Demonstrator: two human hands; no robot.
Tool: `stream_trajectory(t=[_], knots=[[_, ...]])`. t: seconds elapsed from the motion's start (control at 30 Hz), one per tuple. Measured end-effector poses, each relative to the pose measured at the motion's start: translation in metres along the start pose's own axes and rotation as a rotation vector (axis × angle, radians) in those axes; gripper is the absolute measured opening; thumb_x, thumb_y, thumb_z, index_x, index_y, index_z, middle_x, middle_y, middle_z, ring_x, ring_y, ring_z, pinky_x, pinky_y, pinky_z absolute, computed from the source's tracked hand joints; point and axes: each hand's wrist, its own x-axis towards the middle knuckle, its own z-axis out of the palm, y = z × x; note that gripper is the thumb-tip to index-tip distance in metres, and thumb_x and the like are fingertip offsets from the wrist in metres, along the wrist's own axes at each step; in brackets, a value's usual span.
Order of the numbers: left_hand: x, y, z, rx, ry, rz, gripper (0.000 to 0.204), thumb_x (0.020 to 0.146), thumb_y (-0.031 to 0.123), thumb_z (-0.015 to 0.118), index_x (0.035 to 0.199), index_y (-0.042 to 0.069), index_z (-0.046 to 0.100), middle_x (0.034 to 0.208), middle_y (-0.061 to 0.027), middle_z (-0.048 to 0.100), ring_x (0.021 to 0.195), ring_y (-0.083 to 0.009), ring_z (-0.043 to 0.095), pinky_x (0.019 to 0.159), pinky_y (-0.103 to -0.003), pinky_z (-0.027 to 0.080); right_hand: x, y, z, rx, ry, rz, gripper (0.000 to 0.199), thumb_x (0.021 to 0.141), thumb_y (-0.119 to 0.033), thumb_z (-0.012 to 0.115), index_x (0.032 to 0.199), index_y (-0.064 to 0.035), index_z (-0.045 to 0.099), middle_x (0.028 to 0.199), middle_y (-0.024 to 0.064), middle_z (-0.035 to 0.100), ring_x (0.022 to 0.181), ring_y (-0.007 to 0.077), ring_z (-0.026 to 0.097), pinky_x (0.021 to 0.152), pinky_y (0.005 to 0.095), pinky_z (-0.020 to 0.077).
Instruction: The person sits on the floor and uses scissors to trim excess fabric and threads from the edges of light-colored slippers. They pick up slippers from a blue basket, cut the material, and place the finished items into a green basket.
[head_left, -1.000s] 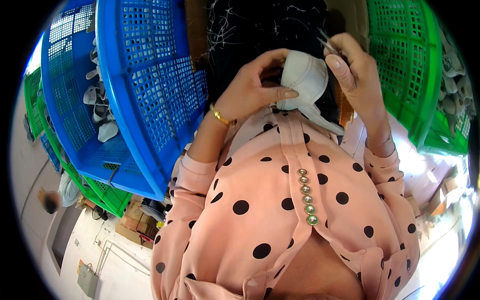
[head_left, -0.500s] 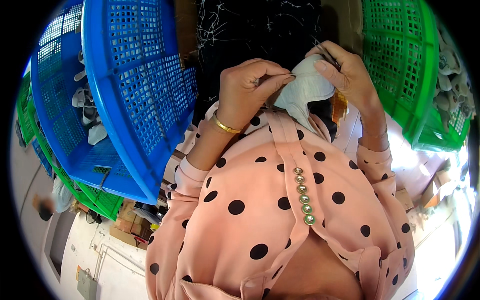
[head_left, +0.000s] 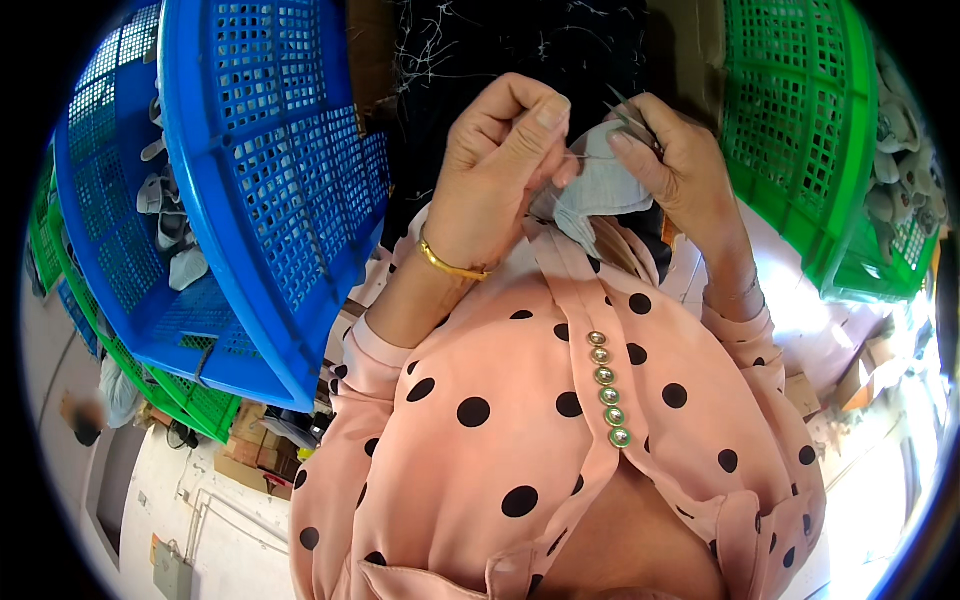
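A pale grey-white fabric shoe upper hangs over my lap, close to my shirt front. My right hand is closed round its right side, with the thumb on top. That same hand also holds small metal scissors, blades pointing up and to the left. Left of the upper, my left hand is closed in a pinch, thumb against the curled fingers. A fine thread runs between those fingers and the upper. Part of the upper is hidden behind my left fingers.
A tall blue plastic basket stands at my left, with pale shoes beyond its wall. To my right is a green basket, with several pale shoe pieces behind it. Loose threads lie on the dark cloth over my lap.
My left hand has turned and lifted up and away from the upper. The scissor blades now show more clearly in my right hand, and the upper has tilted and sits slightly lower.
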Motion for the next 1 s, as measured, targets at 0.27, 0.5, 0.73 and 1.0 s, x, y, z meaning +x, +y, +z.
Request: stream_trajectory(t=[0.27, 0.5, 0.73, 1.0], knots=[[-0.011, -0.005, -0.014, 1.067, 0.079, 0.209, 0.034, 0.078, 0.011, 0.078, 0.109, 0.008, 0.065, 0.095, -0.0008, 0.059, 0.091, -0.0128, 0.053, 0.080, -0.024, 0.046, 0.002, 0.002, 0.000, 0.145, -0.011, 0.066, 0.043, 0.091, -0.042, 0.064, 0.097, 0.0006, 0.057, 0.070, 0.0104, 0.055, 0.059, 0.0144, 0.052, 0.054, 0.0283, 0.0442], [-0.003, -0.015, -0.022, 1.100, 0.019, 0.320, 0.014, 0.079, 0.011, 0.075, 0.091, 0.008, 0.068, 0.093, -0.0025, 0.066, 0.084, -0.0173, 0.056, 0.072, -0.027, 0.047, 0.001, 0.001, 0.000, 0.126, -0.009, 0.051, 0.044, 0.091, -0.042, 0.065, 0.098, 0.0009, 0.057, 0.072, 0.0100, 0.057, 0.060, 0.0141, 0.053, 0.055, 0.0277, 0.0448], [-0.009, -0.014, -0.009, 0.507, 0.109, 0.043, 0.005, 0.093, 0.008, 0.063, 0.095, 0.004, 0.062, 0.093, -0.0037, 0.065, 0.072, -0.0055, 0.055, 0.063, -0.018, 0.046, 0.000, -0.002, -0.001, 0.115, -0.001, 0.112, 0.046, 0.091, -0.044, 0.064, 0.097, 0.0006, 0.057, 0.072, 0.0106, 0.056, 0.060, 0.0174, 0.054, 0.055, 0.0299, 0.0450], [-0.011, 0.000, -0.012, 1.006, -0.009, 0.007, 0.006, 0.090, 0.007, 0.066, 0.092, 0.002, 0.064, 0.076, -0.0023, 0.065, 0.064, -0.0059, 0.057, 0.053, -0.020, 0.046, -0.003, -0.001, -0.001, 0.045, 0.008, 0.072, 0.048, 0.092, -0.047, 0.061, 0.096, 0.0000, 0.056, 0.071, 0.0130, 0.054, 0.060, 0.0250, 0.053, 0.056, 0.0326, 0.0439]])
